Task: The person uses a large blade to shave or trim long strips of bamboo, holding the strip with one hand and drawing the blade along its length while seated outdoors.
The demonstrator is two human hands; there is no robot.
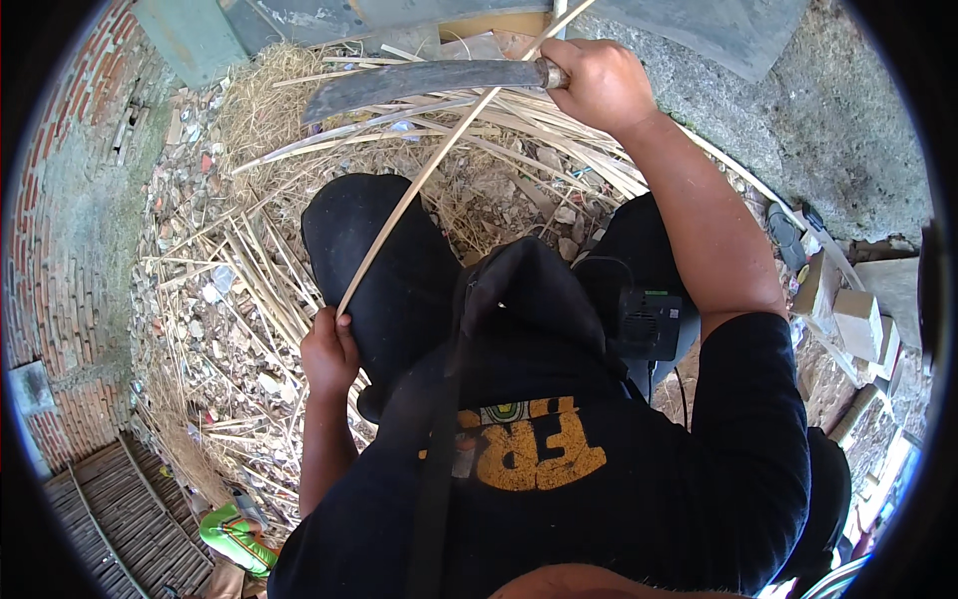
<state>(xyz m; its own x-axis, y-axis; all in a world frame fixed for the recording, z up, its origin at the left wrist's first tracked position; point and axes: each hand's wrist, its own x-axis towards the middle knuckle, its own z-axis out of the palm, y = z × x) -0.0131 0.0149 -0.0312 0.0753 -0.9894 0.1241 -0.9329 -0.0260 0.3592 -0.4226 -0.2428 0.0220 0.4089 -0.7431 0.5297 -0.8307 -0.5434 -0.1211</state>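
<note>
My right hand [602, 85] is wrapped round the wooden handle of a machete [419, 84], up at the far side. Its long, dark, broad blade points left and lies across a thin, pale strip of split bamboo [424, 180]. The blade and strip cross near the handle; whether they touch I cannot tell. Down at the left, beside my left knee, my left hand [331, 351] grips the strip's near end. The strip slants over that knee, up and to the right, past the blade to the top edge.
Many loose bamboo strips [269, 270] and dry shavings [269, 100] cover the rubble ground. A brick wall [60, 250] stands at left, a rough concrete slab [788, 120] at far right. Pale blocks [856, 324] lie at right. Someone in a green sleeve [238, 539] is at lower left.
</note>
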